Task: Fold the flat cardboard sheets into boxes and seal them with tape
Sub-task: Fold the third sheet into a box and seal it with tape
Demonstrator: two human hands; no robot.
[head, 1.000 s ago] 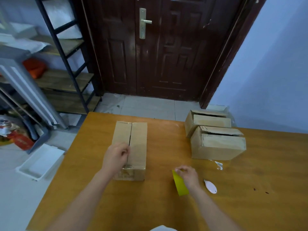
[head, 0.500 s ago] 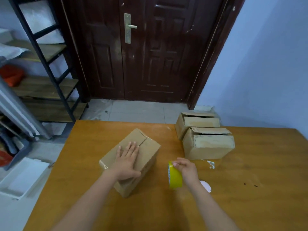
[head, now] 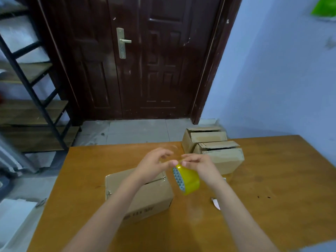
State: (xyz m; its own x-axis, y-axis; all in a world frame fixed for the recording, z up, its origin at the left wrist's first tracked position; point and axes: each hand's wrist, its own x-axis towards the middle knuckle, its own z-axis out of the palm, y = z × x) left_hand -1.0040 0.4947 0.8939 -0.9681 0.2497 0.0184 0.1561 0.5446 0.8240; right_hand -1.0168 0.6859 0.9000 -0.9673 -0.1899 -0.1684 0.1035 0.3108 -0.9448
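Right hand (head: 198, 165) grips my tape roll (head: 186, 180); left hand (head: 154, 167) pinches its free end. Box (head: 145, 199): at 7 o'clock from roll, seam running 8-to-2, left hand nearer.

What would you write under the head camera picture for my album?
Both hands pick at a yellow tape roll above a cardboard box on a wooden table.

The wooden desk (head: 272, 179) carries a closed cardboard box (head: 145, 197), two boxes (head: 218, 151) behind, perhaps a white scrap (head: 216, 203).
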